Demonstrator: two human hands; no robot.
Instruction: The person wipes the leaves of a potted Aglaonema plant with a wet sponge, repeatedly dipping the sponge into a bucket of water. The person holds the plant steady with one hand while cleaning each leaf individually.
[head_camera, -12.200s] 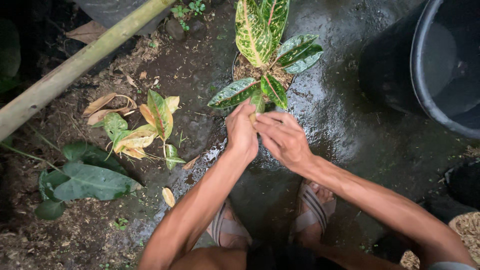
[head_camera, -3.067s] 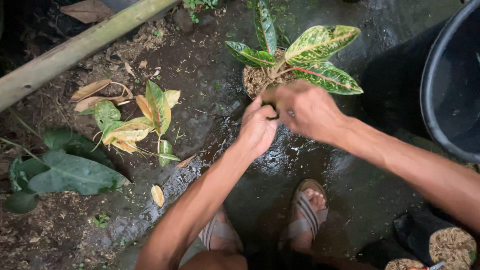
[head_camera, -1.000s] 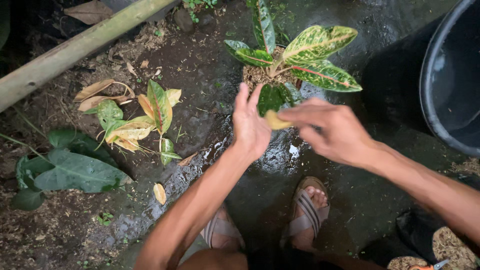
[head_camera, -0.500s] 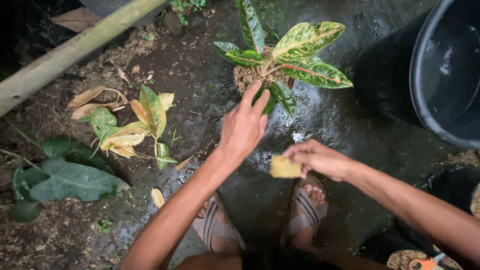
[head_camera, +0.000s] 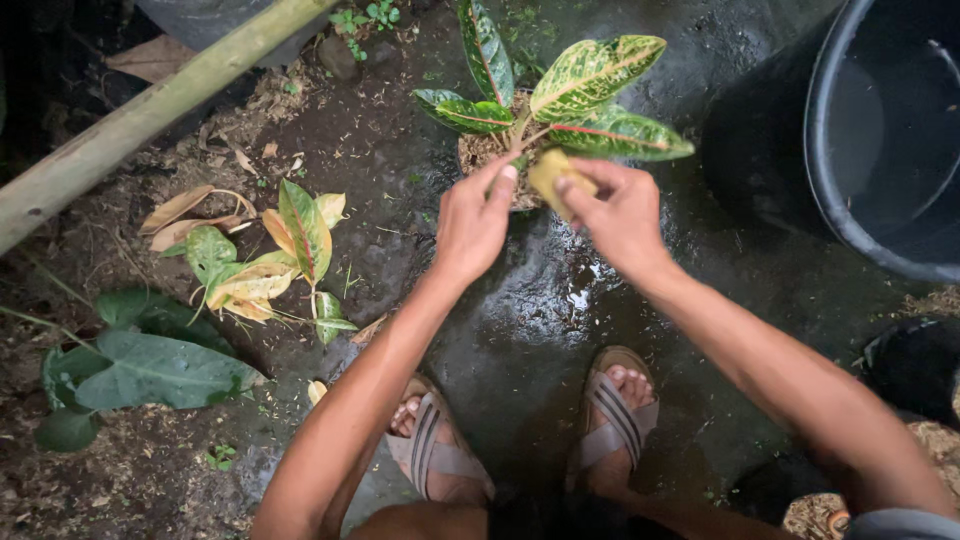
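Nearest to me I see two sandalled feet (head_camera: 520, 440) planted on wet, dark ground (head_camera: 520, 330), with both bare forearms reaching forward from the bottom edge. My left hand (head_camera: 472, 222) has its fingers extended and loosely spread, grasping nothing; its fingertips reach the rim of the small potted plant (head_camera: 560, 95) and touch the base of its stems. My right hand (head_camera: 620, 215) is pinched around a small yellow piece (head_camera: 553, 175), which may be a leaf scrap or a sponge; I cannot tell which. It is held between thumb and fingers just in front of the pot and under the lowest leaf. The plant itself stands just beyond both hands, its long green and yellow mottled leaves with reddish midribs fanning out over the brown soil. Off to the left, well apart, a smaller yellowing plant (head_camera: 285, 255) and a broad dark green leaf (head_camera: 160, 365) lie on the soil. A bamboo pole (head_camera: 150, 110) slants across the upper left, and a large black tub (head_camera: 890, 130) fills the upper right.
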